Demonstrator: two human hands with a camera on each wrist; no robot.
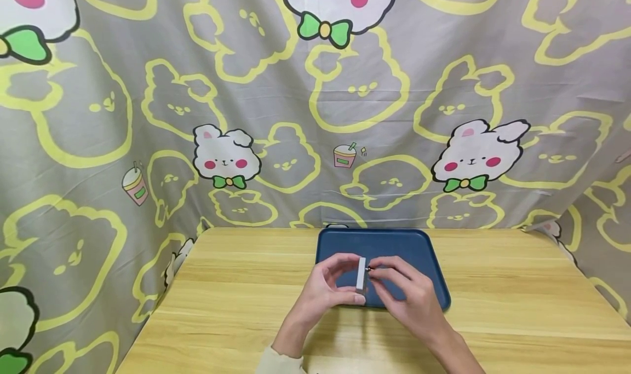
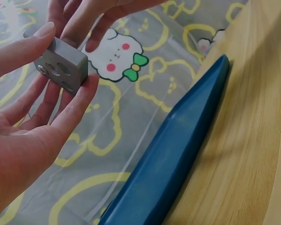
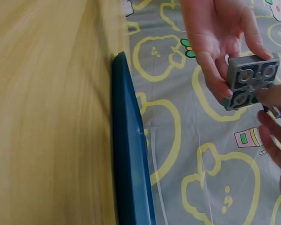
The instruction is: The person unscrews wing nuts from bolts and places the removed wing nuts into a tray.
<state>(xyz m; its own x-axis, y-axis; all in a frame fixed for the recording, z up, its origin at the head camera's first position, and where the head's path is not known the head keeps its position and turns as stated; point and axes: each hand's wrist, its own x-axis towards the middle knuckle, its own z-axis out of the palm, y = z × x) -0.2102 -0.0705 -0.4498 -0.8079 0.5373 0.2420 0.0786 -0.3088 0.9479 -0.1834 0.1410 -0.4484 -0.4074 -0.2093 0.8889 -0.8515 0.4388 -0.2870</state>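
Above the blue tray [image 1: 389,242], my left hand [image 1: 322,286] grips a grey square block [image 1: 361,275] by its edges, thumb on one side and fingers on the other. Round recesses mark both broad faces of the block, as the left wrist view shows on one side [image 2: 61,65] and the right wrist view on the other [image 3: 246,77]. My right hand [image 1: 411,292] pinches a small screw-like piece [image 3: 275,111], dark with a ridged metal part, close beside the block's right face. Its fingertips partly hide the piece.
The tray lies on a light wooden table [image 1: 246,286], near its back edge. A grey curtain [image 1: 276,105] printed with yellow outlines and white rabbits hangs behind the table and along both sides.
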